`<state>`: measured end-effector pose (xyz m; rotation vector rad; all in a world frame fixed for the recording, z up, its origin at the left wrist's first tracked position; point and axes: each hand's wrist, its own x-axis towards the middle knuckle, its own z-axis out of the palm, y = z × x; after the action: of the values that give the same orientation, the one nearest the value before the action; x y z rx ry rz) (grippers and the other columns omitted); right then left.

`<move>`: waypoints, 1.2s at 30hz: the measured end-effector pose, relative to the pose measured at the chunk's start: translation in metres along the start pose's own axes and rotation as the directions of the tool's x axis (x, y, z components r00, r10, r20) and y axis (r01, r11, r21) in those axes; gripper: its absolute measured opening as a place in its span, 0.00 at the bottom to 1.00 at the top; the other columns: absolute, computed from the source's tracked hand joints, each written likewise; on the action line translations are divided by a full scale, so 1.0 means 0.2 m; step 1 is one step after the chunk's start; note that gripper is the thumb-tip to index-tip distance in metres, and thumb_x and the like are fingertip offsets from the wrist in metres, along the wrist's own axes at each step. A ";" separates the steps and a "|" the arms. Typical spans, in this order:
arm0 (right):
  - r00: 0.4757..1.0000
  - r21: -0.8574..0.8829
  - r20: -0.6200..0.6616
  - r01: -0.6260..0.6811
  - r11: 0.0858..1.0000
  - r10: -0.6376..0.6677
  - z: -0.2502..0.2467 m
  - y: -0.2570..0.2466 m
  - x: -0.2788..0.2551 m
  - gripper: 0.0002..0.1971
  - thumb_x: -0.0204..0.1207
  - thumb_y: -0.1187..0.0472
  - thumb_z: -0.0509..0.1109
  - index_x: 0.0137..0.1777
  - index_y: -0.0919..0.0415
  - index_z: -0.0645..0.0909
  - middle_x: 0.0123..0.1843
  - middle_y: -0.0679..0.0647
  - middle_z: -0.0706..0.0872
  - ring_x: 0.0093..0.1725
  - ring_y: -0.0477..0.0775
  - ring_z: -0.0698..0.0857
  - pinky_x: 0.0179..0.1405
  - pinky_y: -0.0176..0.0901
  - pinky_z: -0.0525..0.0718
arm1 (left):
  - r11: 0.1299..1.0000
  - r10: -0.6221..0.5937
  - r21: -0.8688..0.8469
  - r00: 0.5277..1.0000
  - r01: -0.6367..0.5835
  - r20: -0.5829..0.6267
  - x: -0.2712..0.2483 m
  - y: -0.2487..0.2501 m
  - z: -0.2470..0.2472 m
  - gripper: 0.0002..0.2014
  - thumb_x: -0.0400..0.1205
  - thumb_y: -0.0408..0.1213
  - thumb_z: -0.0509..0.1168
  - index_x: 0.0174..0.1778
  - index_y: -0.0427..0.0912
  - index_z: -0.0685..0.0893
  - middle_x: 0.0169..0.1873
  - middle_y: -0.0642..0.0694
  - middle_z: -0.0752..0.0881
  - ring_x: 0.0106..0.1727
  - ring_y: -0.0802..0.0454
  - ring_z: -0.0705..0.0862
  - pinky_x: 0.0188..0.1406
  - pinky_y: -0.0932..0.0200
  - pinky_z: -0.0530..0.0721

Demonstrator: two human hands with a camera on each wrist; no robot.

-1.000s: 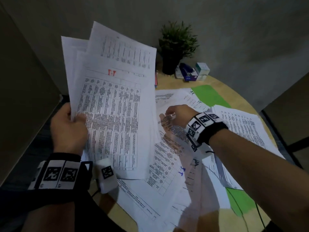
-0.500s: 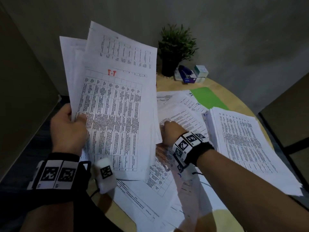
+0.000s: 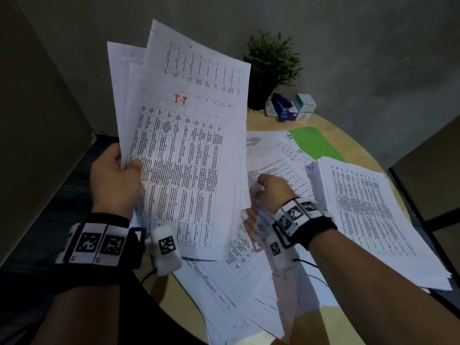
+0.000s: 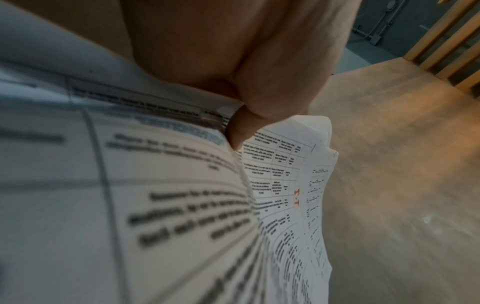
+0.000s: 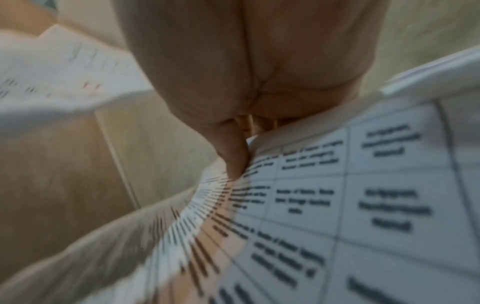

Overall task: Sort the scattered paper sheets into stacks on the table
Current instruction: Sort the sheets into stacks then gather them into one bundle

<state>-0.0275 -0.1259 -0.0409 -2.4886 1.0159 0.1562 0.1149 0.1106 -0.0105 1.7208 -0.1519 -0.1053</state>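
Right hand (image 3: 270,192) now drawn back, pinching loose white printed sheet (image 3: 251,235) from scattered pile on round wooden worktop (image 3: 388,180); left hand (image 3: 114,180) still grips fanned white sheets (image 3: 184,155), next sheet joining.

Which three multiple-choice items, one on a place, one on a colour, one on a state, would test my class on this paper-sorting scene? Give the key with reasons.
1. Where does the potted plant stand?
A. at the table's far edge by the wall
B. on the floor
C. on the thick stack

2. What colour is the mark on the front sheet in the held bundle?
A. green
B. red
C. blue

3. What is the left hand doing?
A. lying flat on the table
B. hanging empty
C. holding a fan of sheets upright

Key: A, it stands beyond the papers near the stapler; B, a red mark tops the table print; C, thumb and fingers pinch the bundle's edge.
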 end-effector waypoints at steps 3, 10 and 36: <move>0.996 0.193 -0.083 0.037 0.980 -0.022 -0.11 0.05 0.00 0.05 0.80 0.67 0.62 0.48 0.57 0.78 0.40 0.55 0.82 0.34 0.56 0.78 0.24 0.34 0.70 | 0.999 -0.013 -0.038 1.000 0.014 0.012 0.00 0.00 0.00 0.14 0.83 0.26 0.63 0.61 0.45 0.83 0.53 0.47 0.87 0.56 0.49 0.86 0.63 0.44 0.84; 0.966 0.796 -0.258 0.204 0.569 0.013 -0.33 0.02 -0.05 0.09 0.79 0.67 0.62 0.43 0.54 0.79 0.39 0.56 0.86 0.36 0.55 0.82 0.42 0.49 0.82 | 0.987 -0.055 -0.140 0.987 0.076 0.150 0.01 -0.01 0.04 0.18 0.83 0.25 0.62 0.68 0.45 0.81 0.54 0.52 0.88 0.57 0.53 0.87 0.61 0.50 0.84; 0.940 0.758 -0.341 0.283 0.588 -0.012 -0.48 0.17 -0.48 0.18 0.77 0.71 0.68 0.63 0.54 0.81 0.57 0.49 0.88 0.57 0.50 0.86 0.63 0.56 0.83 | 0.988 0.071 -0.154 0.953 -0.026 0.296 -0.48 0.20 0.27 0.14 0.82 0.26 0.64 0.56 0.49 0.85 0.50 0.51 0.90 0.55 0.47 0.88 0.59 0.43 0.84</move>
<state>-0.1274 -0.1289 0.0583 -1.7336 0.7267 -0.6397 0.0106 0.0676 0.0190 1.5434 -0.4023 -0.3348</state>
